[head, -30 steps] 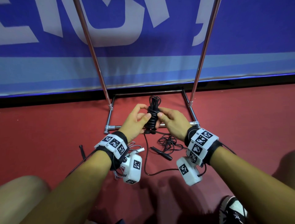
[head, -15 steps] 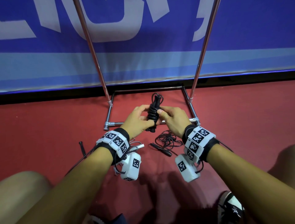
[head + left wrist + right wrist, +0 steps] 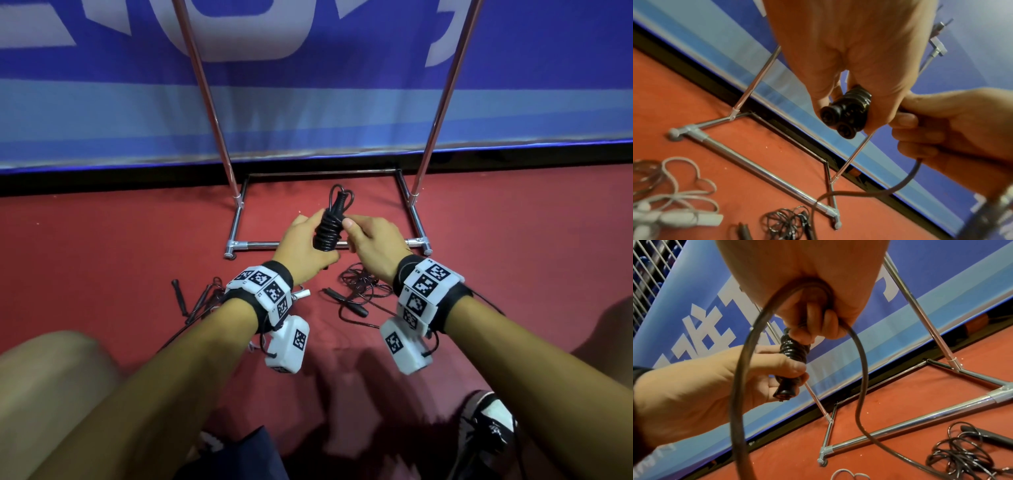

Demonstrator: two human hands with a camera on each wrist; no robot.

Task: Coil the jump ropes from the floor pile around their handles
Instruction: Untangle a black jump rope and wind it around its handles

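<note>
Winding stage: black jump rope (image 3: pixel 328 230) held upright between both hands, above the red floor (image 3: pixel 102 246) in front of the metal rack base (image 3: pixel 260 244); cord already stacked in tight turns round the paired handles.
Left hand (image 3: pixel 301 250): fingers and thumb curled round the lower handles, butt ends poking out below the grip in the left wrist view.
Right hand (image 3: pixel 373 246): fingers pinching the cord at the top of the coil; a loose loop (image 3: pixel 861 386) hangs from the fist.
Risk, slack: I judge the hanging loop could spring off if the pinch eases, loosening the upper turns.
Risk, snag: the free cord trails down towards the tangled black rope (image 3: pixel 359 291) on the floor; it may catch there.
Risk, handles: the pair could splay if the left grip slackens.
Remaining pile: white rope (image 3: pixel 676 211) and more black handles (image 3: pixel 180 297) lie uncoiled to the left.
</note>
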